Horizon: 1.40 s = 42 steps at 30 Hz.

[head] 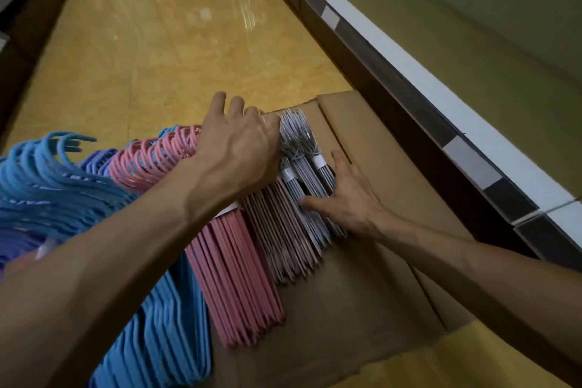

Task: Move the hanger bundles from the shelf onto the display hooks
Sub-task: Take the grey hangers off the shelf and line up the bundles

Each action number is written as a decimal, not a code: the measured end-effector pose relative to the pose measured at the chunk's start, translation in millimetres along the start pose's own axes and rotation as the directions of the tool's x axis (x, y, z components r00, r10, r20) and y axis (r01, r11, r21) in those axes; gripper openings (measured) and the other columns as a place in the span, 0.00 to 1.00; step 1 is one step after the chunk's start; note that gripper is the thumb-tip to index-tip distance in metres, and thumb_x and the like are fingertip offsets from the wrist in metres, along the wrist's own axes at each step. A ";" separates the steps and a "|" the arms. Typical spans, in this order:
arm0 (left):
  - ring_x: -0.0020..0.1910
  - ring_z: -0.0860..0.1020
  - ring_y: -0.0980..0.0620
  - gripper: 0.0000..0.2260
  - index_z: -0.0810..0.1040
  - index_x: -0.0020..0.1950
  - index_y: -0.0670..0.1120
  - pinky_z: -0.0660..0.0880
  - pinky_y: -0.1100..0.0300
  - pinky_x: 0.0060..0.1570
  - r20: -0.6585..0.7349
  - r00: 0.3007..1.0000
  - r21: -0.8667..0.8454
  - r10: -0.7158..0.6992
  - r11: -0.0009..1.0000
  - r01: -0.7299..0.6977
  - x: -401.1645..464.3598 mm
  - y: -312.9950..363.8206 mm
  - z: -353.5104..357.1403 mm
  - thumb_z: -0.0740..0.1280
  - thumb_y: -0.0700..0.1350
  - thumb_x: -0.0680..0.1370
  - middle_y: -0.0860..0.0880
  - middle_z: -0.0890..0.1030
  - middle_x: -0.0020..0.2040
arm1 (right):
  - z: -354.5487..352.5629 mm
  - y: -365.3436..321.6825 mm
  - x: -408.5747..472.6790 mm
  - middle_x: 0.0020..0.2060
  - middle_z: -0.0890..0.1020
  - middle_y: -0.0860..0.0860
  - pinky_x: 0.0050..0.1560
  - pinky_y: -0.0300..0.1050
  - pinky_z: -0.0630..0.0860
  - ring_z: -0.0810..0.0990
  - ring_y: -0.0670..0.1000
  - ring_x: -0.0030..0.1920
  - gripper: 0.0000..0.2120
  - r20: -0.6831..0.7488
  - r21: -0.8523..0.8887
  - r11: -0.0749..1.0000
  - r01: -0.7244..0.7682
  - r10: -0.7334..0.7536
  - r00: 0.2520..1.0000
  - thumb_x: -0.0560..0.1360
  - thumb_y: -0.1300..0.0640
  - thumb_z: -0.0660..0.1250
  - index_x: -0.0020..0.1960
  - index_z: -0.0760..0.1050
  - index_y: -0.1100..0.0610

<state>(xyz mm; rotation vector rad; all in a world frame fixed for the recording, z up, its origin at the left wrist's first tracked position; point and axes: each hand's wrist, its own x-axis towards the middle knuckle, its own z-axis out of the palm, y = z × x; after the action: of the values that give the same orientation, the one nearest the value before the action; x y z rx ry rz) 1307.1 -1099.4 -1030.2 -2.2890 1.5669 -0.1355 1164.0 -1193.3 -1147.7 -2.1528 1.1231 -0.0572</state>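
I'm gripping the pale pink hanger bundle (283,230) at its hooks with my left hand (239,148) (nearer); its long axis is running toward me, while my right hand (346,198) is lying open on the grey hanger bundle (302,148) beside it.

Bright blue hangers (56,186) fan out beside a purple bundle (19,242), pink hangers (233,277), a paler dusty-pink set (283,239) and grey-lilac hangers (299,132) banded with white paper strips (318,161). They lie on plain brown cardboard (378,277) over a glossy, mottled yellow-orange floor (157,41). The shelf (472,41) is olive-beige, its edge (387,50) white with dark grey strips.
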 end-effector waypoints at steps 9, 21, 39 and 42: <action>0.76 0.63 0.40 0.20 0.70 0.70 0.44 0.43 0.38 0.76 -0.112 0.993 -0.142 0.048 0.988 -0.063 7.4 -12.5 11.2 0.56 0.53 0.82 0.43 0.81 0.61 | 14.5 -9.6 10.6 0.75 0.61 0.57 0.71 0.60 0.67 0.65 0.60 0.73 0.53 -0.022 -0.056 0.998 -0.040 0.039 0.999 0.70 0.41 0.74 0.81 0.42 0.50; 0.52 0.80 0.41 0.17 0.68 0.70 0.43 0.71 0.48 0.61 -0.234 0.969 -0.312 0.080 0.938 -0.153 16.7 -12.3 16.7 0.57 0.49 0.83 0.43 0.82 0.48 | 10.0 -11.1 7.9 0.75 0.61 0.59 0.69 0.57 0.69 0.65 0.60 0.72 0.52 -0.004 0.008 0.999 -0.031 0.031 1.000 0.71 0.47 0.75 0.81 0.43 0.51; 0.57 0.80 0.43 0.20 0.68 0.74 0.48 0.78 0.47 0.59 -0.128 0.992 -0.604 0.022 0.791 -0.095 10.2 -27.0 23.8 0.61 0.50 0.82 0.42 0.80 0.65 | 19.5 -21.9 13.9 0.71 0.62 0.60 0.65 0.63 0.72 0.67 0.62 0.69 0.52 -0.051 -0.087 0.991 -0.097 0.092 0.994 0.72 0.46 0.74 0.80 0.42 0.54; 0.62 0.78 0.43 0.23 0.64 0.77 0.47 0.74 0.45 0.64 -0.128 0.991 -0.596 0.029 0.797 -0.100 12.0 -25.3 27.1 0.61 0.49 0.82 0.43 0.74 0.72 | 15.4 -15.9 15.4 0.71 0.62 0.60 0.67 0.64 0.70 0.67 0.62 0.69 0.51 -0.072 -0.076 0.992 -0.104 0.099 0.992 0.70 0.47 0.74 0.80 0.43 0.53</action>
<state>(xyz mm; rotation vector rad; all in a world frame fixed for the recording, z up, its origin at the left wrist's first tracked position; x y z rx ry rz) 1341.5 -1095.8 -1048.1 -2.7254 1.9619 0.3097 1190.0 -1189.9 -1153.9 -2.1742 1.2927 -0.0400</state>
